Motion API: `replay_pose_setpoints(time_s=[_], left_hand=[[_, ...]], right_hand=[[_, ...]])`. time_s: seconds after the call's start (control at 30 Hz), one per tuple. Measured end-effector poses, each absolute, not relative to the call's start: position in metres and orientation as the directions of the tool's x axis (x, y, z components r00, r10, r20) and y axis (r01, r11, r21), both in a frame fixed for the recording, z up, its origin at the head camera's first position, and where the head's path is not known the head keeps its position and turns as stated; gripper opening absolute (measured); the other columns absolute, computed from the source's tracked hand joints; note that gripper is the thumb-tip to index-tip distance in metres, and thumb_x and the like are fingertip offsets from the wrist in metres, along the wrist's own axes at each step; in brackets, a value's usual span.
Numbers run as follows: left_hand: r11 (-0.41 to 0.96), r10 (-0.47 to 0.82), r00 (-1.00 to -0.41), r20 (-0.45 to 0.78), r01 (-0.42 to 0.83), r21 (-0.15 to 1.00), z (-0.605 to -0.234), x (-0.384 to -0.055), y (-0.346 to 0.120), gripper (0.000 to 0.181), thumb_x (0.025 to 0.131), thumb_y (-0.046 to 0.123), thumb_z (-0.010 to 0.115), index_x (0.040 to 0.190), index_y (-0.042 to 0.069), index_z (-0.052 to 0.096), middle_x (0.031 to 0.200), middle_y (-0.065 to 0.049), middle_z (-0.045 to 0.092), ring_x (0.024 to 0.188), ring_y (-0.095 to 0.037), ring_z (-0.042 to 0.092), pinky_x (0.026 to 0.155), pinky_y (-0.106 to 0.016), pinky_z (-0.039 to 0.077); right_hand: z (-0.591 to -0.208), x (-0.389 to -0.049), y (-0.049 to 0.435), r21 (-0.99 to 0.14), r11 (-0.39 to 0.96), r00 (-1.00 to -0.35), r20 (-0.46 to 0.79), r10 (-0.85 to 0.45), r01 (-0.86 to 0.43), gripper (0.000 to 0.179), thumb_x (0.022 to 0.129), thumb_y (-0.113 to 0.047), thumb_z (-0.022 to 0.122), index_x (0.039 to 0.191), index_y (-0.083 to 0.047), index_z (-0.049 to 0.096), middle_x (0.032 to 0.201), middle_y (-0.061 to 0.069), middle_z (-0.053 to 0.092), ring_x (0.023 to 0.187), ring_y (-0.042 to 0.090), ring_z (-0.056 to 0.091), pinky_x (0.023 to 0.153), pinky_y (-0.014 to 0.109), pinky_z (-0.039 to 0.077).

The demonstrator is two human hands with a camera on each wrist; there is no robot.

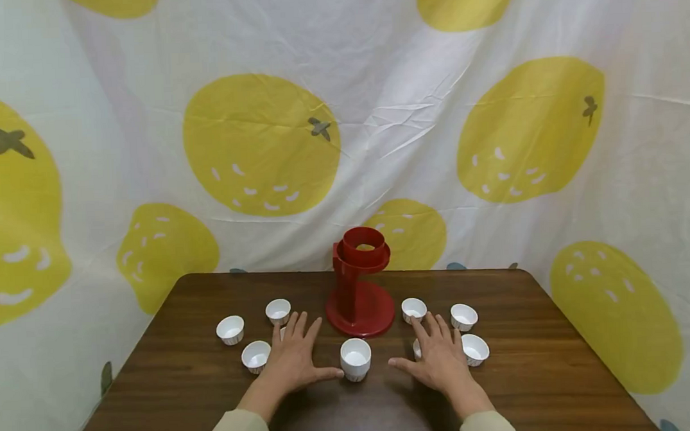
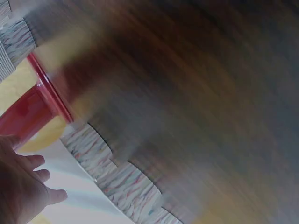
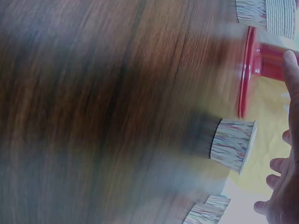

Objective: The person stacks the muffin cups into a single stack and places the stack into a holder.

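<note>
While a stack of white cups (image 1: 356, 361) is standing at the frame's lower centre, the left hand (image 1: 293, 361) is hovering to its left, fingers apart, thumb beside the stack, contact unclear. The right hand (image 1: 440, 360) is hovering right of centre, fingers also apart, and a red stand (image 1: 350, 291) is rising behind.
</note>
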State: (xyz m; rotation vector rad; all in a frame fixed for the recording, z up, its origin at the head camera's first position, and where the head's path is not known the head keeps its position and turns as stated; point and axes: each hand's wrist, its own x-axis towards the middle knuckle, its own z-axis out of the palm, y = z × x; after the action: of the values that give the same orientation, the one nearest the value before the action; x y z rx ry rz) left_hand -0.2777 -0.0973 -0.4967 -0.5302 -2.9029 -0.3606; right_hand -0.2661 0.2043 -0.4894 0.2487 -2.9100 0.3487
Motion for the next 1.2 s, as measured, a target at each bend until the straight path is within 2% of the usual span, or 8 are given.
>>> replay_pose_setpoints(time_s=[0.4, 0.8, 0.97, 1.2], left_hand=[[0.874, 0.338, -0.907, 0.25, 0.401, 0.274, -0.496, -0.273, -0.089, 0.111, 0.065, 0.079, 0.071, 0.148, 0.011, 0.045, 0.15, -0.022, 0.04, 0.142, -0.042, 0.029, 0.11, -0.066, 0.021], [0.832, 0.346, -0.901, 0.26, 0.423, 0.358, -0.499, -0.275, -0.084, 0.107, 0.065, 0.076, 0.074, 0.146, 0.012, 0.048, 0.149, -0.02, 0.043, 0.14, -0.04, 0.033, 0.108, -0.062, 0.029], [0.788, 0.362, -0.891, 0.275, 0.45, 0.421, -0.499, -0.274, -0.08, 0.103, 0.065, 0.068, 0.08, 0.144, 0.009, 0.05, 0.147, -0.021, 0.044, 0.137, -0.042, 0.037, 0.104, -0.062, 0.035], [0.751, 0.384, -0.883, 0.27, 0.468, 0.466, -0.499, -0.274, -0.074, 0.098, 0.067, 0.062, 0.083, 0.142, 0.007, 0.051, 0.143, -0.021, 0.048, 0.131, -0.039, 0.044, 0.103, -0.055, 0.04]], right_hand=[[-0.49, -0.264, 0.211, -0.234, 0.954, -0.963, 0.234, -0.131, -0.187, 0.094, 0.078, -0.066, 0.071, 0.147, -0.006, 0.045, 0.149, 0.026, 0.039, 0.14, 0.046, 0.029, 0.107, 0.068, 0.024], [-0.486, -0.263, 0.212, -0.261, 0.947, -0.963, 0.238, -0.124, -0.186, 0.096, 0.077, -0.069, 0.069, 0.146, -0.006, 0.047, 0.147, 0.027, 0.041, 0.138, 0.047, 0.031, 0.107, 0.068, 0.023], [-0.486, -0.262, 0.214, -0.263, 0.948, -0.966, 0.228, -0.118, -0.178, 0.095, 0.078, -0.068, 0.069, 0.147, -0.006, 0.046, 0.146, 0.027, 0.042, 0.138, 0.048, 0.031, 0.107, 0.068, 0.024], [-0.484, -0.26, 0.215, -0.27, 0.948, -0.967, 0.232, -0.108, -0.171, 0.093, 0.079, -0.065, 0.071, 0.147, -0.008, 0.046, 0.145, 0.026, 0.043, 0.137, 0.048, 0.033, 0.104, 0.068, 0.028]])
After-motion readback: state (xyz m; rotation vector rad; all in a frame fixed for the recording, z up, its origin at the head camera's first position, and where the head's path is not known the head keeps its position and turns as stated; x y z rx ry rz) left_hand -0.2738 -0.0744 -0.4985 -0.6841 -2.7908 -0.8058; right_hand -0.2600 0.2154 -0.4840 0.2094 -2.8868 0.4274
